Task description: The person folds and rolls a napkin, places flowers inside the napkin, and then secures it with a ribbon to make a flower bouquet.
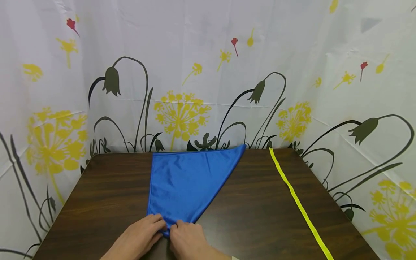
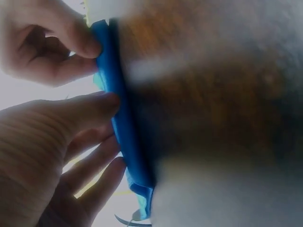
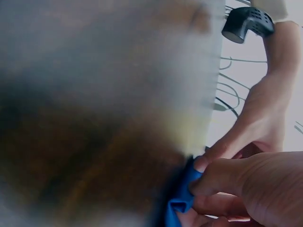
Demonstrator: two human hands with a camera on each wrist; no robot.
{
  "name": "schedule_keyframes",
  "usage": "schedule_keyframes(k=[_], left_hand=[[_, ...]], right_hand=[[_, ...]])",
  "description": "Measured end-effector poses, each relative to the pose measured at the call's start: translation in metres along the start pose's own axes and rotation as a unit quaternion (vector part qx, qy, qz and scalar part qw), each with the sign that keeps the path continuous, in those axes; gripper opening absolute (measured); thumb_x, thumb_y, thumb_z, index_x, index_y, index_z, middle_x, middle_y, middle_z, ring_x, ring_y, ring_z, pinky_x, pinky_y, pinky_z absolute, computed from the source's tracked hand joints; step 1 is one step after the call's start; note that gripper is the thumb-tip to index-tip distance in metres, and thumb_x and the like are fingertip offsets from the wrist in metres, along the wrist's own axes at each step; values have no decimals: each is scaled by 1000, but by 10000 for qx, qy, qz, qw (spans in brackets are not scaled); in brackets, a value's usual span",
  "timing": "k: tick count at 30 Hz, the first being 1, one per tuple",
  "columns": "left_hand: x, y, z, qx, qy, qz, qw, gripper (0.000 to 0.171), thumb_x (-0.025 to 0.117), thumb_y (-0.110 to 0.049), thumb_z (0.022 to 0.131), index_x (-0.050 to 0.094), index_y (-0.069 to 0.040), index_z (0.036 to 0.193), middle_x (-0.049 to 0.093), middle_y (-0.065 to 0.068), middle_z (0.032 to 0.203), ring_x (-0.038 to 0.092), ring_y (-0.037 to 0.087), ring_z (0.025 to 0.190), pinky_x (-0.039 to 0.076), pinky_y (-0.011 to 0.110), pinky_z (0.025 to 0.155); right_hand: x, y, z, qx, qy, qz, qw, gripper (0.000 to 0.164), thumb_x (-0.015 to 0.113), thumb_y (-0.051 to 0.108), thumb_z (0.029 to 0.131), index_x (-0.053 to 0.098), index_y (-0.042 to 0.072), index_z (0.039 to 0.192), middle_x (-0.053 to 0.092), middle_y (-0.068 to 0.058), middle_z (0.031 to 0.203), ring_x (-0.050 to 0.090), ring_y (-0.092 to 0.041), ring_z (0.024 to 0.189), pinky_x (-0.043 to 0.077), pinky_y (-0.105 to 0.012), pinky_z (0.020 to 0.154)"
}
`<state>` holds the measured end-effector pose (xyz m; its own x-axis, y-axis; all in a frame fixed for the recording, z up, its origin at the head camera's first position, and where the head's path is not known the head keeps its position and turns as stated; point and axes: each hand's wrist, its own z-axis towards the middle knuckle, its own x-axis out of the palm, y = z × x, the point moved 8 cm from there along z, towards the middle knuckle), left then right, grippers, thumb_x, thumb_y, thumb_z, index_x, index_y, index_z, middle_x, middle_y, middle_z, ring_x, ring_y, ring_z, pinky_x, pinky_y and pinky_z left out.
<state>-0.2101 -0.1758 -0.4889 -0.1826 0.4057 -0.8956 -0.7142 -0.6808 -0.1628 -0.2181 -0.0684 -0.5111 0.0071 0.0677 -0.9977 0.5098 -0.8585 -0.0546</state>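
Observation:
A shiny blue cloth [image 1: 191,184] lies on the table, wide at the far side, one pointed corner at the upper right and its near end narrow. At that near end my left hand [image 1: 139,233] pinches the cloth on the left. Close beside it, my right hand [image 1: 191,238] pinches the same end on the right. In the left wrist view the gripped edge is a narrow folded strip [image 2: 124,127], with the left thumb [image 2: 102,103] pressed on it. The right wrist view shows both thumbs at the blue fold [image 3: 182,198]; fingers beneath are partly hidden.
A long yellow strip [image 1: 300,206] runs along the right part of the dark wooden table [image 1: 253,213]. Behind and beside the table hangs a white curtain [image 1: 201,43] printed with flowers. A black wrist-worn device [image 3: 246,23] shows in the right wrist view.

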Motion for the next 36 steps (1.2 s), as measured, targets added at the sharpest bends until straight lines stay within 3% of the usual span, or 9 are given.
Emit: schedule_keyframes(k=[3,5,10,17,21,25,30,36], left_hand=[[-3,-1,0,106,-223,-18,9997,31,91,-6,80,69,-25,91,54,-15,94,50,3,82,47,23,66],[-2,-1,1,66,-179,-70,9998,29,90,-6,82,70,-26,90,52,-16,94,48,2,82,46,22,65],[1,3,4,-191,219,-239,9993,23,87,-9,86,73,-26,90,52,-17,91,47,0,80,45,24,64],[4,8,6,-475,564,-415,9964,19,85,-9,89,75,-26,91,54,-16,90,49,-1,78,48,27,65],[4,9,7,-457,518,-408,9968,20,85,-9,89,75,-26,95,57,-16,93,53,0,81,51,28,68],[5,8,5,-422,541,-395,9969,25,86,-9,89,71,-25,102,61,-14,97,57,3,85,53,30,71],[4,3,4,-257,453,-404,9978,26,87,-11,88,68,-26,98,61,-14,94,56,2,82,51,28,68],[-1,-2,10,-24,191,80,9998,23,89,-16,85,70,-28,89,64,-16,87,57,3,77,48,28,65]], right_hand=[[-5,-2,0,-30,-146,99,9998,19,78,36,96,67,22,90,66,5,80,63,-15,64,50,-34,52],[-9,-3,-1,-111,-315,159,9993,19,79,34,96,67,23,88,66,5,77,63,-15,62,48,-33,50],[-17,-2,-3,-366,-590,88,9975,16,80,32,95,69,25,86,65,8,76,63,-10,65,46,-31,49],[-20,9,-8,-790,-1004,-679,9895,13,81,36,94,75,27,87,64,8,82,60,-7,69,48,-29,47],[-15,11,-2,-693,-801,-673,9921,9,80,32,96,75,27,90,64,7,83,60,-8,69,50,-29,50],[-13,9,2,-560,-566,-383,9961,15,82,31,94,71,24,86,63,6,79,61,-9,67,50,-29,53],[-16,3,-1,-441,-615,-145,9970,23,82,30,91,67,22,76,62,6,71,58,-11,59,45,-30,48],[-21,-1,-5,-285,-831,-417,9953,24,83,34,87,70,24,69,64,7,69,59,-13,58,44,-32,48]])
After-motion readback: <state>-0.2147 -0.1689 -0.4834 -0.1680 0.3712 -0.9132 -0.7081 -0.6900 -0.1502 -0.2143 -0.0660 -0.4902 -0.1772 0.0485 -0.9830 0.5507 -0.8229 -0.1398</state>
